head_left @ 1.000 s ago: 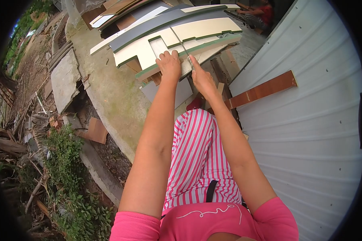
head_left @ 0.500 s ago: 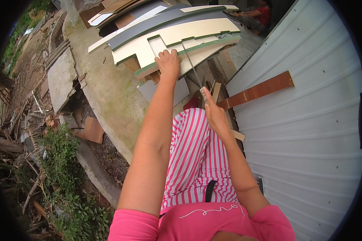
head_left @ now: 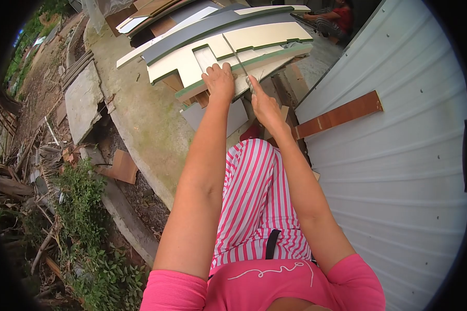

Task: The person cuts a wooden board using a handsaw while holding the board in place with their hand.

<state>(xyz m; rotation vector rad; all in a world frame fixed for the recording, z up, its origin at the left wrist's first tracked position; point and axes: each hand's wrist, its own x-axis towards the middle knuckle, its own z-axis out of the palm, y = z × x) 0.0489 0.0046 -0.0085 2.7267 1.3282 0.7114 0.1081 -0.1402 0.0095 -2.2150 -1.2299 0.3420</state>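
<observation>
My left hand [head_left: 219, 81] grips the near edge of a cream board [head_left: 264, 37] with green edges, its fingers bent over the top beside a rectangular cutout. In my right hand [head_left: 266, 105] is a narrow hand saw [head_left: 235, 53], its fingers wrapped round the pale handle. The long thin blade slants forward and left across the board, just right of the cutout and my left hand. Whether the blade has teeth is too small to see. The cream board has several notches and lies on other boards.
Grey panels [head_left: 192, 36] and more boards are stacked behind. A corrugated metal wall [head_left: 394, 171] stands on the right, with a brown plank [head_left: 340, 114] against it. Another person [head_left: 337, 20] sits at the back right. Concrete ground [head_left: 145, 111] and plants [head_left: 85, 223] lie to the left.
My right hand has moved forward and slightly left, pushing the saw further across the cream board. My left hand stays on the same part of the board.
</observation>
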